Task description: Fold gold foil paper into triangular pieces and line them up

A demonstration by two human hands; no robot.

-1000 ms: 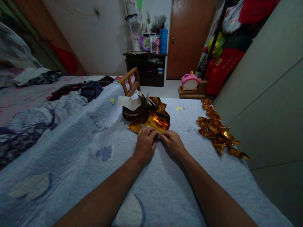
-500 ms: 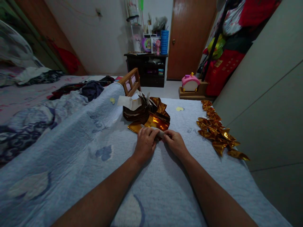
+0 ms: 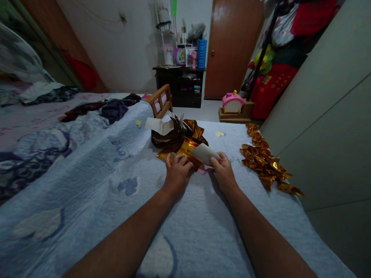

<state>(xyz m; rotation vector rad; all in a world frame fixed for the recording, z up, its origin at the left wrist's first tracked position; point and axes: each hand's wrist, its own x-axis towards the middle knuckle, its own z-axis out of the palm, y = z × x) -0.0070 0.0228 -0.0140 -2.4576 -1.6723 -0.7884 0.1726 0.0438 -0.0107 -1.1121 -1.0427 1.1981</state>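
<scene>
Pale paper (image 3: pixel 204 154), edge in right hand (image 3: pixel 224 171)

We look across a dim room to a pale wall (image 3: pixel 136 54) at upper left of centre. A dark cabinet (image 3: pixel 178 92) stands at top centre, and right of it we see a brown wooden door (image 3: pixel 230 50) above a strip of light floor (image 3: pixel 213 110). A pale panel (image 3: pixel 327 127) with thin seams fills the right side; a blue quilt (image 3: pixel 214 235) spreads across the lower frame.
</scene>
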